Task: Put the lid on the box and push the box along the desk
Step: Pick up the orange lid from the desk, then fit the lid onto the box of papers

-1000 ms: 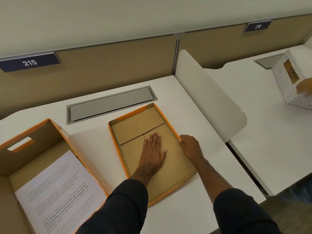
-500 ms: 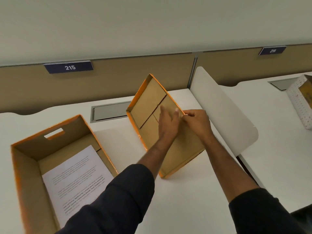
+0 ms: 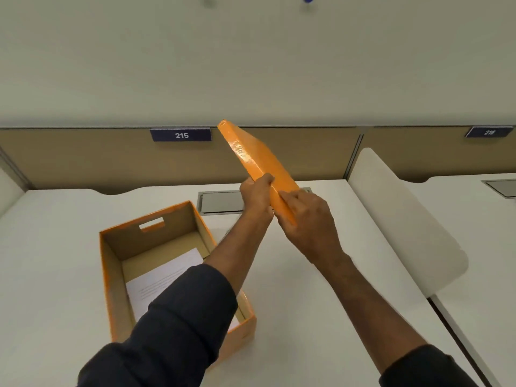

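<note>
The orange lid [image 3: 252, 156] is in the air above the desk, turned nearly on edge with its glossy orange outside facing me. My left hand [image 3: 257, 194] grips its left rim and my right hand [image 3: 310, 222] grips its near lower edge. The open orange box [image 3: 111, 275] stands on the white desk to the lower left, below my left forearm. It has a handle slot in its far wall and a printed sheet of paper [image 3: 164, 277] lying inside. My left sleeve hides the box's near right part.
A grey cable hatch [image 3: 220, 201] is set in the desk [image 3: 321, 317] behind the box. A beige partition with a plate marked 215 [image 3: 181, 134] runs along the back. A white divider panel [image 3: 402, 216] closes the desk's right side; another desk lies beyond it.
The lid went from lying flat on the desk to tilted up, then lifted clear and flipped so its orange outside shows. Both hands rose with it. The view tilted upward.
</note>
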### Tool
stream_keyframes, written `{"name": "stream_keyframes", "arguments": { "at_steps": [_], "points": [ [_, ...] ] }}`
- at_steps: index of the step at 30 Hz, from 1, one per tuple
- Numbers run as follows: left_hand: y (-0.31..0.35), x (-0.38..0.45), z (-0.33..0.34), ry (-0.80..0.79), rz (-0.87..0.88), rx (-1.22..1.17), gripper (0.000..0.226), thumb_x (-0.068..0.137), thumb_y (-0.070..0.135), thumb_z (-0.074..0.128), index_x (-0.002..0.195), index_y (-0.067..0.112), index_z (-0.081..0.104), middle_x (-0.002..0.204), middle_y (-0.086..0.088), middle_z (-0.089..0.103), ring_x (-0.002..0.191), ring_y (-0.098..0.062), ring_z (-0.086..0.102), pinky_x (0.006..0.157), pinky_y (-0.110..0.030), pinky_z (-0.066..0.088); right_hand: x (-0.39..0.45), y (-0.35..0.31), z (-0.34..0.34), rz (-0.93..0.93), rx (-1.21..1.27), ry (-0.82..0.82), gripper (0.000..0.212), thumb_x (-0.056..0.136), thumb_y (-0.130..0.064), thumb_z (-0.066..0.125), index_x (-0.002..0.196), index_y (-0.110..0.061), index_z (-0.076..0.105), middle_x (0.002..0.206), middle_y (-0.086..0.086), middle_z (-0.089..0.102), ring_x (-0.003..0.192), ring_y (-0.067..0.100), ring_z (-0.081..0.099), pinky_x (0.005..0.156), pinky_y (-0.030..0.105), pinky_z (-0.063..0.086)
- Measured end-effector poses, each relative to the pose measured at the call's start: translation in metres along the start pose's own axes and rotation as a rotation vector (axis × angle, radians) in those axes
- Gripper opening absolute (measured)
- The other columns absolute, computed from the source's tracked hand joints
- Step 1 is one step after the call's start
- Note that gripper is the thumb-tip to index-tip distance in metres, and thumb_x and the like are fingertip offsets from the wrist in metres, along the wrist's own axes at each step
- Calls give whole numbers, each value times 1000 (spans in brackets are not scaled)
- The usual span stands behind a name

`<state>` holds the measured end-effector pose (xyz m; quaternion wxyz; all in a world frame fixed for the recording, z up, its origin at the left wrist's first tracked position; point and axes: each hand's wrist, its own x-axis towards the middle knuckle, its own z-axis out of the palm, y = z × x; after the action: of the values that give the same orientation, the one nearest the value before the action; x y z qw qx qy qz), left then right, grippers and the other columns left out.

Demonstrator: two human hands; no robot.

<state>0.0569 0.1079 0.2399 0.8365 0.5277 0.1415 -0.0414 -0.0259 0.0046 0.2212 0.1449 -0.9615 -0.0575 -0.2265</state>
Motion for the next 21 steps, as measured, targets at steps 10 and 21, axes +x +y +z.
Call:
{"name": "stream_keyframes", "arguments": {
  "at_steps": [10, 21],
  "points": [
    [57, -23, -123, -69, -27, -79, 30, 87, 7, 65, 112, 22, 59, 107, -8, 68, 97, -33, 66, 76, -46, 57, 30, 10, 25, 410, 394, -115, 68, 92, -63, 50, 151, -31, 37, 157, 5, 41, 144, 29, 38, 114, 51, 32],
    [72, -43, -243, 99, -113, -152, 46, 88, 15, 64, 132, 20, 51, 124, -15, 65, 112, -40, 62, 100, -62, 49, 21, -66, 59, 485, 752, -349, 45, 93, -41, 63, 135, -28, 58, 137, 5, 60, 112, 23, 56, 94, 43, 43]
  ]
}}
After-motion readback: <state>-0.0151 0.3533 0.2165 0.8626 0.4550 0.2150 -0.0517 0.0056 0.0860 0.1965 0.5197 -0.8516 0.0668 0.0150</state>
